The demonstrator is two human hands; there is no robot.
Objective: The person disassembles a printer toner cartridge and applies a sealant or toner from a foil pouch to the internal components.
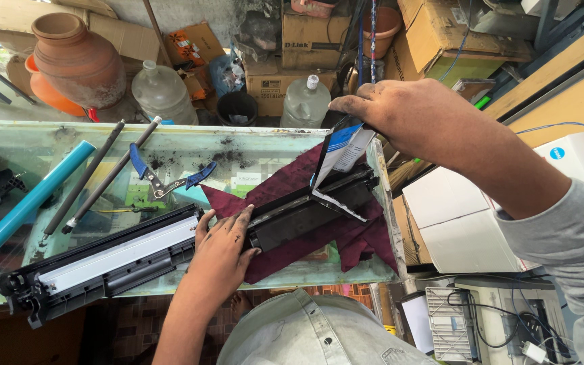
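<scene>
Toner hopper (305, 209) lies lengthwise left-to-right on the maroon cloth (346, 236), left hand (221, 247) pressing flat on its near end, right hand (393, 111) pinching a folded paper funnel (339, 152) above its far end.

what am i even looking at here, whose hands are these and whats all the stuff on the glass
This is one view from a camera worn on a person's head, looking down at their own two bare, soot-smudged hands. The left hand presses on a long black cartridge part lying on a dark red cloth. The right hand tips a white and blue packet over it. On the glass table also lie another black cartridge section, blue-handled pliers, two dark rods and a light blue roller.
</scene>
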